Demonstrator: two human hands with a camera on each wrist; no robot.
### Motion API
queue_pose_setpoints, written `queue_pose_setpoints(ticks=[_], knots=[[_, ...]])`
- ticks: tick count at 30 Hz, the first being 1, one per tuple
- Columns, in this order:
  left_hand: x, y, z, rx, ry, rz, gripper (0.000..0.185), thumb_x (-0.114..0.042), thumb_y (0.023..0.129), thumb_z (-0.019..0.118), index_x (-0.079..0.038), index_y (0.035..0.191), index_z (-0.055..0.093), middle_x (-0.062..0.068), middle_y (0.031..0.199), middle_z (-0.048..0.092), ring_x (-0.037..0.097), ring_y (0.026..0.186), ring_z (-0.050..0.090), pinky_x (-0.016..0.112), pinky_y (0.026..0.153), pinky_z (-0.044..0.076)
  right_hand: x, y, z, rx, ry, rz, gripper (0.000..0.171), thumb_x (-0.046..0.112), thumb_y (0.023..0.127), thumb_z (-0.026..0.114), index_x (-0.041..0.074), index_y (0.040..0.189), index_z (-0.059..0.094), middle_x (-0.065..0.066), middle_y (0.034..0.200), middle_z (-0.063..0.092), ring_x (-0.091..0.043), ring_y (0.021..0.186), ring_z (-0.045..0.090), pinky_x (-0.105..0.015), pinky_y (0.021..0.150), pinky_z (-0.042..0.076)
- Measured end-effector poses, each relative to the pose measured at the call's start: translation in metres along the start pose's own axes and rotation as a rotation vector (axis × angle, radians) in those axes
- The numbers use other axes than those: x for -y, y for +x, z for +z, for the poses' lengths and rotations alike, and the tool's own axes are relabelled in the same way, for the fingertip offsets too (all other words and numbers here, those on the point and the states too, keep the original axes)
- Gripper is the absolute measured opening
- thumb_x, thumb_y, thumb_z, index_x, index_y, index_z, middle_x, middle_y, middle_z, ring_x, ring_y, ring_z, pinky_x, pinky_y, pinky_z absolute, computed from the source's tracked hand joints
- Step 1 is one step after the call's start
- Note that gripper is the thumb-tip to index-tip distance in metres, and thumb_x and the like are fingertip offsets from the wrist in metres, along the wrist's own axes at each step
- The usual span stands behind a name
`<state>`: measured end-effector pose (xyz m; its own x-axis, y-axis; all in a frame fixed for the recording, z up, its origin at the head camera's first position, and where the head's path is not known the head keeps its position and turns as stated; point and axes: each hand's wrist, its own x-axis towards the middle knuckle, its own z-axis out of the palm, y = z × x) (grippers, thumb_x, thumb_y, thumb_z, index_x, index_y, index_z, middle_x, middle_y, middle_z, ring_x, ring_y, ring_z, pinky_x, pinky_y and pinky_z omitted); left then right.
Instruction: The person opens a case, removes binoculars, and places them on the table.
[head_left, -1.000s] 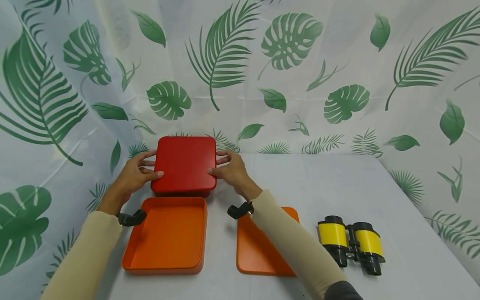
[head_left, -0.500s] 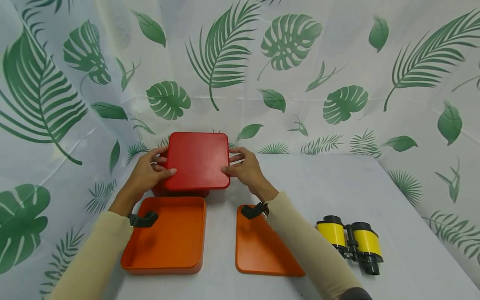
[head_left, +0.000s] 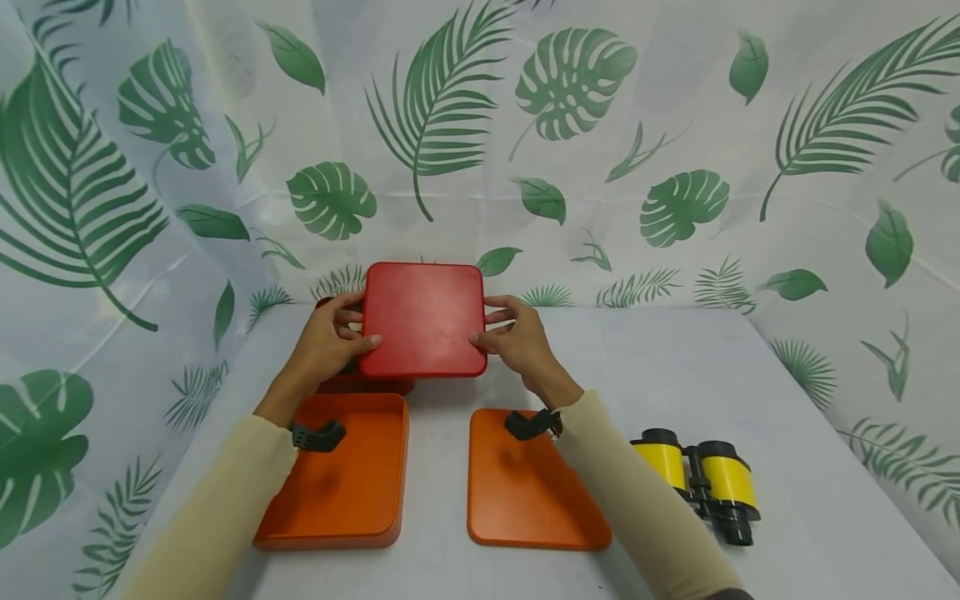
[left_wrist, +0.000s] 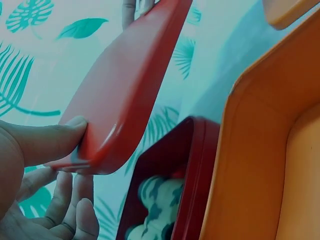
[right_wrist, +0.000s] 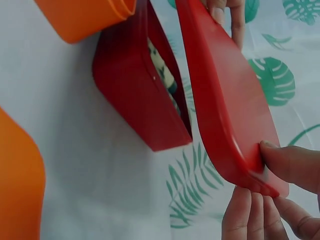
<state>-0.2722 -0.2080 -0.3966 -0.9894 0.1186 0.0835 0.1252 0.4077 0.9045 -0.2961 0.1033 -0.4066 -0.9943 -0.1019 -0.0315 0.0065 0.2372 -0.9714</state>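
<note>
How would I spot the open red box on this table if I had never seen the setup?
Start at the white table and go to its far left corner, by the leaf-print curtain. Just beyond the open orange tray, the red box sits on the table, mostly hidden in the head view under the red lid held above it. It is the only deep red container, and something leaf-patterned lies inside it.

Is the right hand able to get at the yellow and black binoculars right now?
Probably not at once: the right hand and left hand both hold the red square lid. The yellow and black binoculars lie unobstructed beside the right forearm.
</note>
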Motion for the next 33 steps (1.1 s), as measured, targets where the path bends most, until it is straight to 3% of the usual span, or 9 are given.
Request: queue_pose_setpoints(ticks=[6, 16, 27, 33], knots=[[-0.002, 0.006, 0.015, -0.005, 0.025, -0.01, 0.082, -0.014, 0.095, 0.081, -0.014, 0.165, 0.038, 0.023, 0.136, 0.057, 0.033, 0.108, 0.064, 0.025, 0.081, 0.062, -0.005, -0.004, -0.013, -0.037, -0.012, 0.022, 0.064, 0.011, 0.091, 0.085, 0.02, 0.149, 0.059, -0.012, 0.126, 0.063, -0.028, 0.105, 0.071, -0.036, 0.085, 0.067], [-0.008, 0.018, 0.04, -0.002, 0.038, -0.002, 0.081, -0.012, 0.093, 0.083, -0.016, 0.163, 0.043, 0.02, 0.133, 0.061, 0.033, 0.104, 0.065, 0.031, 0.078, 0.065, -0.016, -0.008, -0.033, -0.082, 0.007, 0.055, 0.065, 0.011, 0.092, 0.083, 0.02, 0.151, 0.057, -0.013, 0.129, 0.06, -0.029, 0.107, 0.069, -0.035, 0.084, 0.067], [-0.016, 0.027, 0.07, 0.007, 0.068, -0.013, 0.08, -0.012, 0.093, 0.082, -0.015, 0.162, 0.043, 0.02, 0.136, 0.061, 0.036, 0.11, 0.065, 0.045, 0.094, 0.062, -0.028, -0.015, -0.055, -0.122, -0.004, 0.081, 0.065, 0.012, 0.095, 0.081, 0.02, 0.153, 0.056, -0.015, 0.133, 0.059, -0.03, 0.113, 0.068, -0.036, 0.086, 0.066], [-0.022, 0.032, 0.086, 0.008, 0.086, -0.054, 0.081, -0.015, 0.093, 0.084, -0.019, 0.162, 0.043, 0.017, 0.137, 0.064, 0.034, 0.112, 0.069, 0.048, 0.094, 0.063, -0.034, -0.016, -0.065, -0.143, -0.033, 0.111, 0.064, 0.013, 0.096, 0.079, 0.021, 0.155, 0.054, -0.015, 0.135, 0.058, -0.03, 0.114, 0.067, -0.035, 0.089, 0.066]])
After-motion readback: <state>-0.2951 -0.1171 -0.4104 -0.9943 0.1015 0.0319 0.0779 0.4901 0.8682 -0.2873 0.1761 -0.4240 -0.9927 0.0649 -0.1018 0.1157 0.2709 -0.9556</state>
